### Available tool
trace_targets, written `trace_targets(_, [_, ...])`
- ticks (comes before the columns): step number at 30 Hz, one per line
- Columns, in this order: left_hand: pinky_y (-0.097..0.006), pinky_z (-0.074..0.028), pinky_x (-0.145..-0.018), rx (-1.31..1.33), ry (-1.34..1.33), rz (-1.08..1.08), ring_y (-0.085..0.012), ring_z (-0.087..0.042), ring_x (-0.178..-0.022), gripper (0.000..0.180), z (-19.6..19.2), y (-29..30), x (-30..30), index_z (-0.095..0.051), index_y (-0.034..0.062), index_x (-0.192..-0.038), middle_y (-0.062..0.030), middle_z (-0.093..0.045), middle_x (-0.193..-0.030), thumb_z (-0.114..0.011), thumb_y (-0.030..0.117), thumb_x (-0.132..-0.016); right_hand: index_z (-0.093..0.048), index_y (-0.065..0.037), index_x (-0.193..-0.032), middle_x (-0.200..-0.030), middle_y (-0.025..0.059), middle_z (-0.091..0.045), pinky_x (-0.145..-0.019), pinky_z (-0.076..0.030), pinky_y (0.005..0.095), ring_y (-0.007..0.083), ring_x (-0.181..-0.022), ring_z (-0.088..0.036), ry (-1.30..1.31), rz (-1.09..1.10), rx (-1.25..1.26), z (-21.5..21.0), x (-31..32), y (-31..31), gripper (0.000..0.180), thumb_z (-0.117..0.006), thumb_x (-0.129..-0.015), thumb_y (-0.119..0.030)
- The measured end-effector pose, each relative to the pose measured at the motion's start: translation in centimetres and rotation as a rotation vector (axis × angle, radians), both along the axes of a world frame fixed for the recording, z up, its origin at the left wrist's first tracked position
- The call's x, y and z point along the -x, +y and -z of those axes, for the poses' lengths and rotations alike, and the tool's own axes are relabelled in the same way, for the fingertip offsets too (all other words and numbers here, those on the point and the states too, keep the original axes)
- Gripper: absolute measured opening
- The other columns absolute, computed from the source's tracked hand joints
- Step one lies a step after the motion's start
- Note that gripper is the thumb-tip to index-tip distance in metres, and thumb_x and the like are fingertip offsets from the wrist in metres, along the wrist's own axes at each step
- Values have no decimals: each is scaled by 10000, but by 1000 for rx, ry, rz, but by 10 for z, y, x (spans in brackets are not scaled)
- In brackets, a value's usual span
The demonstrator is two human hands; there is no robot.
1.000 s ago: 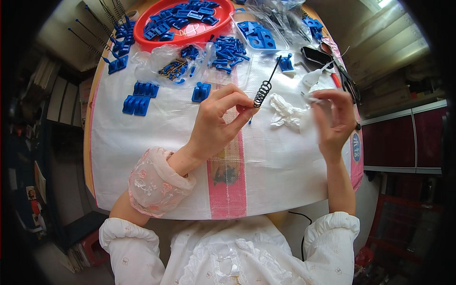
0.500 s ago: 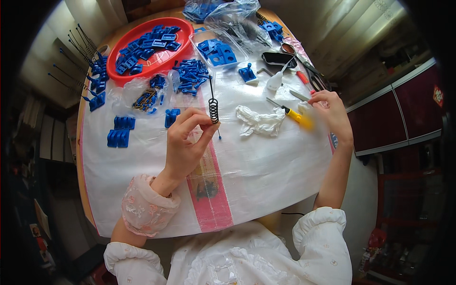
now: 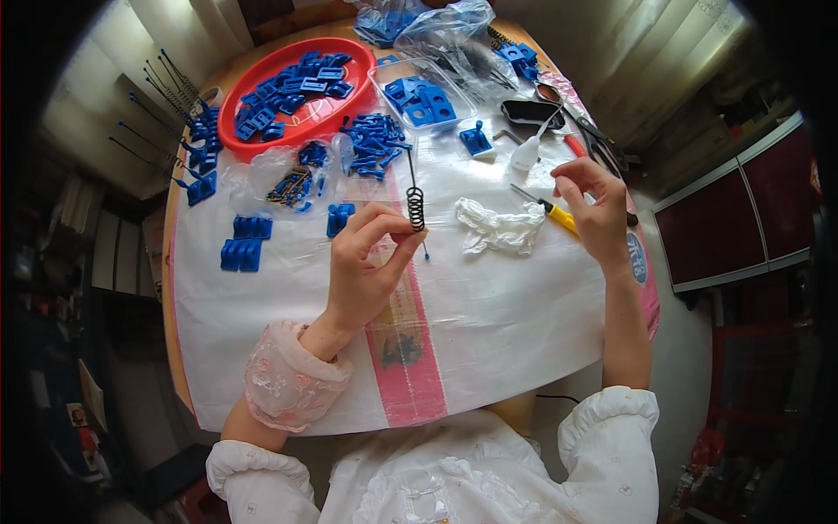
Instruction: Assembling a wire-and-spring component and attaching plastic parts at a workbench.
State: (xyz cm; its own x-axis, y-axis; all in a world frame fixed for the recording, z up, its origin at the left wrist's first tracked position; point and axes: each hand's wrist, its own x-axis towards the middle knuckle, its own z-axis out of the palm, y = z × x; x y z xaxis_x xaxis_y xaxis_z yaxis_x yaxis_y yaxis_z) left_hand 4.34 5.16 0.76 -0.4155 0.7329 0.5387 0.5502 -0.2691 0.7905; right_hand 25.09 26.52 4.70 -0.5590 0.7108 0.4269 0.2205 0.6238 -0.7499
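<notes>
My left hand (image 3: 371, 266) pinches a black coil spring (image 3: 415, 210) upright between thumb and fingertips, over the middle of the table. A straight black wire rises from the coil's top, and a thin end with a blue tip sticks out below my fingers. At the right my right hand (image 3: 595, 214) is raised with its fingers curled loosely, thumb and forefinger apart, and nothing shows between them. Beside it lies a screwdriver (image 3: 560, 216) with a yellow and black handle, partly hidden by the hand. A crumpled white cloth or glove (image 3: 497, 227) lies between my hands.
A red basin (image 3: 229, 131) of blue parts stands at the far left, a clear tray (image 3: 467, 112) of blue plates beside it. Blue pegs (image 3: 375, 142) and a bag of screws (image 3: 288, 185) lie nearer. A white squeeze bottle (image 3: 525, 155) and scissors (image 3: 602, 148) are at the right.
The whole view has shifted slightly. My right hand has moved left, and the screwdriver handle, blurred before, now shows sharply. My left hand keeps its pinch on the spring.
</notes>
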Motion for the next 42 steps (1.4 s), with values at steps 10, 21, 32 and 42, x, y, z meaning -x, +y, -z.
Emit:
trace_targets(10, [-239,-437,-687,-4,35,10,-119,-567,-770,93,1,1,0,-666,9,-858,-37,-593,-829,-722,-46,-809,-629,-2,-818,-576,29,-565,-484,-383,233,73,-501,-500,-18,-259,55,22,14,-36,73,-575,-834,-48])
trace_targets(21, [-251,-466,-683,-25,2,14,-135,-601,-778,83,0,-1,1,-678,2,-881,-51,-615,-848,-722,-26,-816,-633,-8,-858,-530,23,-524,-463,-355,225,57,-483,-503,-32,-295,77,21,22,-46,46,-600,-885,-25])
trace_targets(32, [-250,-465,-678,-12,-11,34,-129,-602,-763,81,-2,-3,2,-683,10,-886,-45,-629,-847,-731,-3,-822,-664,-11,-825,-580,22,-542,-475,-333,238,76,-493,-460,-25,-309,-42,24,25,-51,45,-671,-864,-32])
trace_targets(42, [-247,-484,-670,-24,-6,41,-131,-610,-761,87,0,-3,3,-663,-3,-873,-51,-617,-855,-731,-5,-820,-617,-1,-809,-550,28,-503,-459,-324,246,77,-469,-455,-77,-345,-31,30,27,-44,105,-641,-897,-53])
